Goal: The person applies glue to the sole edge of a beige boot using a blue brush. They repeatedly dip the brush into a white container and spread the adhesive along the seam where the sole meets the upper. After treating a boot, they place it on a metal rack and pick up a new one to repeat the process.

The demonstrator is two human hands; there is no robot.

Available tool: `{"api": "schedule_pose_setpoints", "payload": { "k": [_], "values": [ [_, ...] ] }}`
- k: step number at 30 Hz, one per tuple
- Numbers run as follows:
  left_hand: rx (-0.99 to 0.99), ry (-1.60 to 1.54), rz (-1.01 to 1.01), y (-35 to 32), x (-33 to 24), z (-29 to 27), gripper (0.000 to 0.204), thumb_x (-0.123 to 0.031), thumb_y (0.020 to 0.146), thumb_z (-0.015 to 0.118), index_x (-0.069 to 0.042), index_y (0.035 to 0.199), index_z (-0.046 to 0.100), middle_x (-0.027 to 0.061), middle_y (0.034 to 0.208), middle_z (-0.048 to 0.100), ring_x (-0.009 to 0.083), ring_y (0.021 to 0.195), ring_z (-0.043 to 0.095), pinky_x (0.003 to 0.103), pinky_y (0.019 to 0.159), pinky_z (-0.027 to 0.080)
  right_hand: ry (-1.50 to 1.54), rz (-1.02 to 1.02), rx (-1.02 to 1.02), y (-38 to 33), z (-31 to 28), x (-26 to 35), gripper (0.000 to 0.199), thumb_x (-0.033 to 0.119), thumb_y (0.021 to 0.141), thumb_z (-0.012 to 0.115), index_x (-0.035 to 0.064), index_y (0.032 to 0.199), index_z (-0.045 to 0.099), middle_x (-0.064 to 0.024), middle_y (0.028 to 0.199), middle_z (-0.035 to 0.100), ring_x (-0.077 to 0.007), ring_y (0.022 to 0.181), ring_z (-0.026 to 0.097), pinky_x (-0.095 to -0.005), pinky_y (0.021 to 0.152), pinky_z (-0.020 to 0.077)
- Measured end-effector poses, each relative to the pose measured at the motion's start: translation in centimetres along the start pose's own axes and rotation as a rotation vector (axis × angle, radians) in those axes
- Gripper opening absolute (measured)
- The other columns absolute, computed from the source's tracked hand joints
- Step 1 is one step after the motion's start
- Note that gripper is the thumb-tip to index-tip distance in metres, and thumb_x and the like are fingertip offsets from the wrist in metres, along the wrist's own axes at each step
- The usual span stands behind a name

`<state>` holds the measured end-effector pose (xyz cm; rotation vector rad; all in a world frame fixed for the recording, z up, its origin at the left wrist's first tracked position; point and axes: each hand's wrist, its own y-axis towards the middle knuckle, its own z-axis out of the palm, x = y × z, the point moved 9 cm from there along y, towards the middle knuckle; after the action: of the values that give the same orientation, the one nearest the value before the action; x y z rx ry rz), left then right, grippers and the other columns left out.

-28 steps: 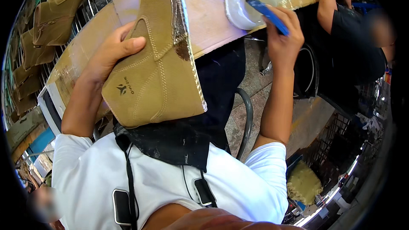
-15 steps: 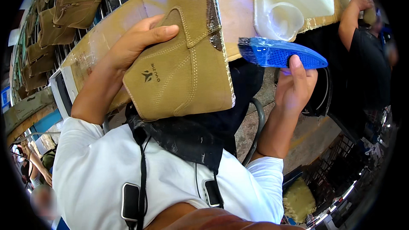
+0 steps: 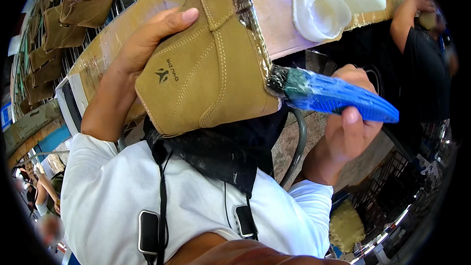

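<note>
My left hand (image 3: 142, 44) grips a tan suede boot upper (image 3: 211, 64) close in front of me, thumb over its top edge. The boot's bottom edge faces right and looks wet and shiny. My right hand (image 3: 346, 132) holds a blue-handled brush (image 3: 338, 95), and its dark bristles touch the lower rim of the boot. Below them I see my white shirt and dark apron.
A cardboard-covered workbench (image 3: 274, 0) runs behind the boot, with a white plastic jug (image 3: 338, 0) lying on it. Several tan boot uppers (image 3: 73, 10) hang on a wire rack at upper left. Another person in black (image 3: 427, 44) works at the far right.
The boot and the brush have come closer to me. My right hand brought the brush from the jug down to the boot's bottom edge, where the bristles now touch.
</note>
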<state>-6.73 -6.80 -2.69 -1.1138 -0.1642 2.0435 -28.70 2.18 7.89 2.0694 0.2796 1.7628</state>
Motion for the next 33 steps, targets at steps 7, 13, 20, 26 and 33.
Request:
{"api": "schedule_pose_setpoints", "payload": {
  "k": [7, 13, 20, 26, 33],
  "values": [
    [-0.039, -0.267, -0.046, -0.4, 0.2, 0.5, 0.037, -0.022, 0.087, 0.059, 0.001, 0.116, 0.053, 0.0140, 0.108, 0.062, 0.0203, 0.091, 0.064, 0.030, 0.079, 0.054, -0.255, -0.230, -0.083, -0.3, -0.6, 4.2, 0.036, 0.035, 0.071, 0.069, 0.0008, 0.081, 0.063, -0.0098, 0.071, 0.059, -0.0191, 0.060, 0.053, -0.0283, 0.054, 0.0384],
    [0.007, -0.383, -0.046, -1.0, -0.2, 2.3, 0.036, -0.023, 0.091, 0.053, -0.001, 0.119, 0.052, 0.0131, 0.111, 0.061, 0.0212, 0.096, 0.063, 0.033, 0.083, 0.052, -0.466, -0.450, -0.028, 0.8, 0.5, 7.2, 0.025, 0.026, 0.070, 0.068, 0.0042, 0.082, 0.064, -0.0081, 0.072, 0.058, -0.0181, 0.058, 0.052, -0.0266, 0.052, 0.0395],
    [-0.013, -0.481, -0.046, -2.0, -0.2, 3.5, 0.039, -0.025, 0.090, 0.052, 0.000, 0.120, 0.050, 0.0137, 0.110, 0.061, 0.0225, 0.097, 0.062, 0.035, 0.086, 0.051, -0.555, -0.576, 0.110, 2.2, 1.7, 9.0, 0.024, 0.021, 0.074, 0.062, 0.0044, 0.091, 0.060, -0.0130, 0.084, 0.057, -0.0196, 0.062, 0.050, -0.0266, 0.053, 0.0374],
    [0.077, -0.532, -0.056, -2.4, 0.7, 4.2, 0.040, -0.025, 0.090, 0.052, 0.000, 0.120, 0.050, 0.0139, 0.110, 0.061, 0.0226, 0.097, 0.062, 0.034, 0.086, 0.051, -0.579, -0.646, 0.155, 3.0, 2.0, 10.1, 0.025, 0.025, 0.077, 0.060, 0.0089, 0.096, 0.058, -0.0130, 0.089, 0.055, -0.0202, 0.065, 0.048, -0.0263, 0.054, 0.0368],
    [0.206, -0.576, -0.055, -2.3, 2.5, 4.9, 0.040, -0.025, 0.089, 0.053, 0.001, 0.120, 0.050, 0.0141, 0.109, 0.061, 0.0228, 0.096, 0.062, 0.034, 0.086, 0.051, -0.539, -0.663, 0.105, 3.4, 2.1, 10.2, 0.024, 0.023, 0.078, 0.060, 0.0085, 0.098, 0.058, -0.0149, 0.092, 0.055, -0.0211, 0.068, 0.049, -0.0263, 0.056, 0.0378]
  ]
}}
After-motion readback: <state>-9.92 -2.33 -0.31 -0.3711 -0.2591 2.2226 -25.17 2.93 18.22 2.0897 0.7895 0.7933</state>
